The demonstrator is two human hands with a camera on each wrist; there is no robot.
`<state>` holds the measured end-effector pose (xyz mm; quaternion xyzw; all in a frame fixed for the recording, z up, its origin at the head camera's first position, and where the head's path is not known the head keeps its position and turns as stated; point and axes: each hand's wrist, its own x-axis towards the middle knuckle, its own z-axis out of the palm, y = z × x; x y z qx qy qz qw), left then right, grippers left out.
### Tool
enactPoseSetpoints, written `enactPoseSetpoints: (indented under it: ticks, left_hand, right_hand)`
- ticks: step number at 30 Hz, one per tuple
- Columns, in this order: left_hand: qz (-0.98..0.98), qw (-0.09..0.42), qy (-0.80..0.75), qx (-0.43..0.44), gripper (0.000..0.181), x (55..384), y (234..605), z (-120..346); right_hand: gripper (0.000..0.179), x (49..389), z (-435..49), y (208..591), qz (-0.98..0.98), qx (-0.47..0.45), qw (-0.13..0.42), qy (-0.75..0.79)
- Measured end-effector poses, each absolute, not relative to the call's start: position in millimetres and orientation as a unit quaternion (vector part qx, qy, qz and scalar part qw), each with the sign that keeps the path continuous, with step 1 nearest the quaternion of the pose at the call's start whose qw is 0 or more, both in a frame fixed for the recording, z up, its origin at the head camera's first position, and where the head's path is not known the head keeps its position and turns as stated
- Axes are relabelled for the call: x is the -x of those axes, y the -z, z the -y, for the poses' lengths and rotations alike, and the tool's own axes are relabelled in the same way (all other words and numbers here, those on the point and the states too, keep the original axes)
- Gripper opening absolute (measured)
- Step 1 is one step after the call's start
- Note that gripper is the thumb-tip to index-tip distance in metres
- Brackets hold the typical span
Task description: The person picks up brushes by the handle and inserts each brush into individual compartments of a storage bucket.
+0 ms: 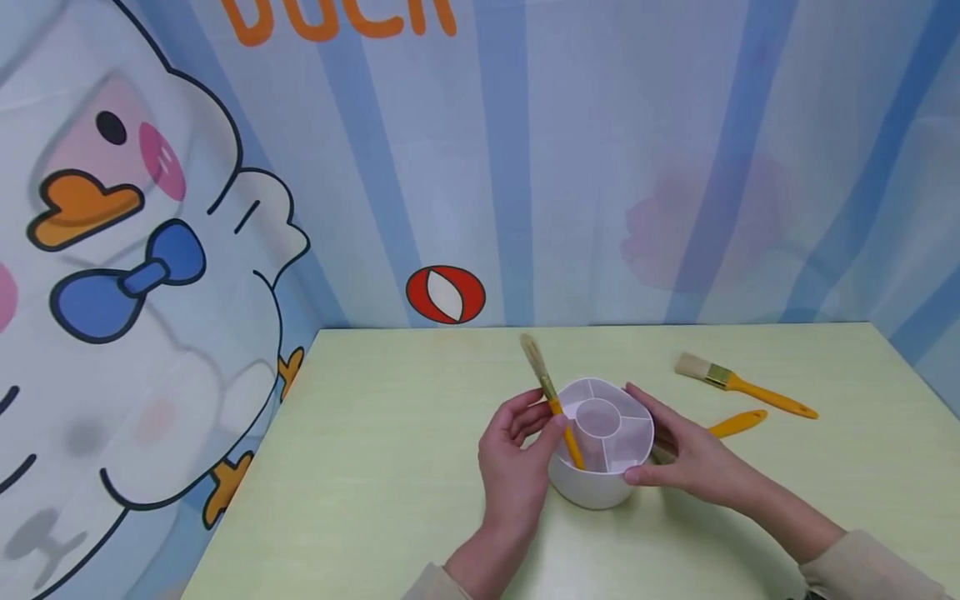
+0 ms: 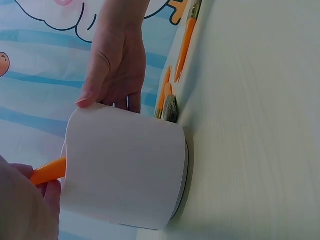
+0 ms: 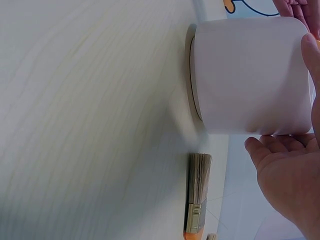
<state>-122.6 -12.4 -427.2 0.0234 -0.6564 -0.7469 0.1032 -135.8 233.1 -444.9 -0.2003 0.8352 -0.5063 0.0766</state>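
A white round divided organizer (image 1: 592,490) stands on the table, with a round middle well and several compartments about it. My left hand (image 1: 516,475) pinches the yellow handle of a paintbrush (image 1: 537,362), bristles up. The handle's lower end is inside a front left compartment; whether it touches the bottom is unclear. At the organizer's right side my right hand (image 1: 701,467) grips it, thumb at the front rim and fingers farther back. In the right wrist view those fingertips (image 3: 252,145) touch its smooth outer wall.
Right of the organizer lies a flat paintbrush with a yellow handle (image 1: 772,397). Nearer lies another brush, its yellow handle (image 1: 738,423) showing and the rest partly behind my right hand. A printed cloth backdrop (image 1: 570,167) rises behind the pale table (image 1: 360,467).
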Motion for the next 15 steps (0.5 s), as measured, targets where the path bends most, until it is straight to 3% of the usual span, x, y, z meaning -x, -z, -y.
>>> enactPoseSetpoints:
  ticks: [15]
  left_hand:
    - [0.715, 0.104, 0.691, -0.006, 0.032, 127.0, 421.8, 14.0]
  right_hand:
    - [0.105, 136.4, -232.5, 444.4, -0.846, 0.194, 0.079, 0.490]
